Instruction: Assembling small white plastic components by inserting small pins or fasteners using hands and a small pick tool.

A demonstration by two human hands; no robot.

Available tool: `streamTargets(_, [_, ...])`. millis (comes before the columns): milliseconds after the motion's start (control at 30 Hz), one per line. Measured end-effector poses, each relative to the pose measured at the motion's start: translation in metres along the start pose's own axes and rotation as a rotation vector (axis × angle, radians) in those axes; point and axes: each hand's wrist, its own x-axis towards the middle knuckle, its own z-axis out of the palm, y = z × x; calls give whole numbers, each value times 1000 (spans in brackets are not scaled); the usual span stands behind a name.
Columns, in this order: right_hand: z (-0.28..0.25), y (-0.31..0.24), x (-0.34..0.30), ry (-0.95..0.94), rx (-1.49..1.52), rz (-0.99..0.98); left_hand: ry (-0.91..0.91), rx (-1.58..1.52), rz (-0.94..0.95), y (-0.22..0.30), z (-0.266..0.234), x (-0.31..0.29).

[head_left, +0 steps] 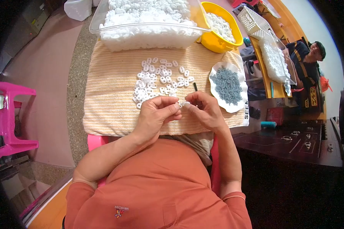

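My left hand (159, 113) and my right hand (205, 109) meet above the near part of a striped towel (111, 99). Between their fingertips they pinch a small white plastic piece (184, 103), partly covered by the fingers. Just beyond them, many oval white two-hole plastic pieces (151, 74) lie loosely spread on the towel. A short dark stick (195, 86) rests just past my right hand. To the right, a white wavy-rimmed dish (214, 95) holds a heap of small grey pieces (227, 84), too fine to make out singly.
A clear bin (149, 26) full of white pieces stands at the far edge, beside a yellow tub (216, 42) with more. A pink stool (11, 114) is at left. At right, a person (305, 57) sits by another table with a white-filled bin (273, 57).
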Motion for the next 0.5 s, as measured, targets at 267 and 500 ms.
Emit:
streamTargets(267, [7, -7, -7, -121, 426, 54, -27, -20, 15, 0, 1, 0])
streamTargets(500, [14, 3, -7, -77, 681, 83, -31, -58, 17, -2, 2, 0])
